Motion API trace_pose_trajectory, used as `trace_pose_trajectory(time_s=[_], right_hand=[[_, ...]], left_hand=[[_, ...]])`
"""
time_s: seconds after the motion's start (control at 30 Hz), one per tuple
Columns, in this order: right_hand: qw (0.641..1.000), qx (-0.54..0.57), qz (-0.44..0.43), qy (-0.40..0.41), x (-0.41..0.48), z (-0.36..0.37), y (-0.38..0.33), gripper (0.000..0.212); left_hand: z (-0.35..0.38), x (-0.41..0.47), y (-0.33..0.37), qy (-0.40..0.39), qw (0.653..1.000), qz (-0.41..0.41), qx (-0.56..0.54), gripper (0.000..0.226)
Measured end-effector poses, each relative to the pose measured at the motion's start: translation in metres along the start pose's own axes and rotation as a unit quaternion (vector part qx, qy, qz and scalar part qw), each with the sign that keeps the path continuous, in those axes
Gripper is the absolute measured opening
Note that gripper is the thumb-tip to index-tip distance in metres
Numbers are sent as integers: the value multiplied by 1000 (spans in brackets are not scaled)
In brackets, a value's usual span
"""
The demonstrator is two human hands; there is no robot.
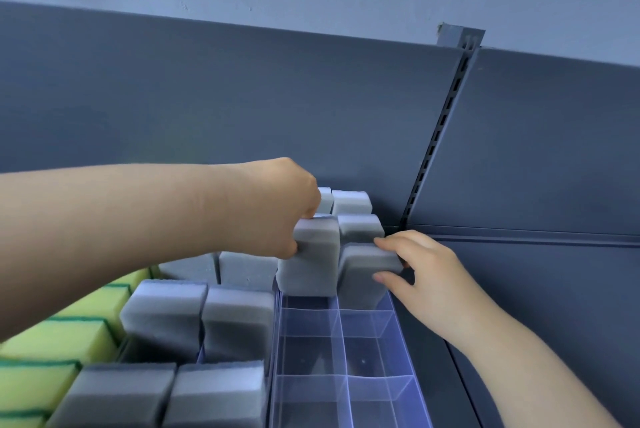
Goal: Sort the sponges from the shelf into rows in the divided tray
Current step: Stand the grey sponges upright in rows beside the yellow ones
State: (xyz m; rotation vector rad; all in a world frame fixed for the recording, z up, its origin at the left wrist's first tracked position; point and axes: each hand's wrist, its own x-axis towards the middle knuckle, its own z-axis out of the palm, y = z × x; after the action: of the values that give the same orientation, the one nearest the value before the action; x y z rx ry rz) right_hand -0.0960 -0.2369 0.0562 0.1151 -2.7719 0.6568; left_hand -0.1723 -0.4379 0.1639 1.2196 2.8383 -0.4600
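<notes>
Left fingers (309, 208) curl over the top of the first grey sponge (311, 265), thumb pressed to its near face, so the left hand (277, 209) grips it upright at the far end of the divided tray (341, 341), in the left column. Right fingers (393, 243) lie over the top edge of the second grey sponge (365, 275), thumb on its side; the right hand (429, 272) grips it, slightly tilted, its lower end down in the right column. The two held sponges stand just beside each other. Behind them more grey sponges (351, 202) stand in pairs against the shelf back panel (242, 98). Nearer compartments of the clear tray show bare dividers. Left of the tray stand further rows of grey sponges (239, 320), then yellow-green sponges (59, 341) at the far left
</notes>
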Motion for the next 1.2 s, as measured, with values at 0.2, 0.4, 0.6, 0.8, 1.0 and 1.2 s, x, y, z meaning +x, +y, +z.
trace_pose_trajectory(time_s=[0.2,0.4,0.6,0.8,1.0,1.2], right_hand=[[1000,5,-2,0,-1,-1,1,43],[1000,9,0,-2,-1,-1,1,44],[1000,14,1,0,-1,0,1,46],[1000,3,-23,6,0,0,-2,47],[998,-27,-63,1,2,3,-3,45],[996,-5,-84,17,3,-2,-1,37]], left_hand=[[11,8,5,-7,1000,-10,14,11],[21,15,9,-25,999,-20,-4,32],[31,17,10,-37,999,-16,15,36],[43,16,11,-39,998,-4,-42,40],[49,15,8,-41,998,3,-56,50],[42,14,-2,18,989,11,-145,46]])
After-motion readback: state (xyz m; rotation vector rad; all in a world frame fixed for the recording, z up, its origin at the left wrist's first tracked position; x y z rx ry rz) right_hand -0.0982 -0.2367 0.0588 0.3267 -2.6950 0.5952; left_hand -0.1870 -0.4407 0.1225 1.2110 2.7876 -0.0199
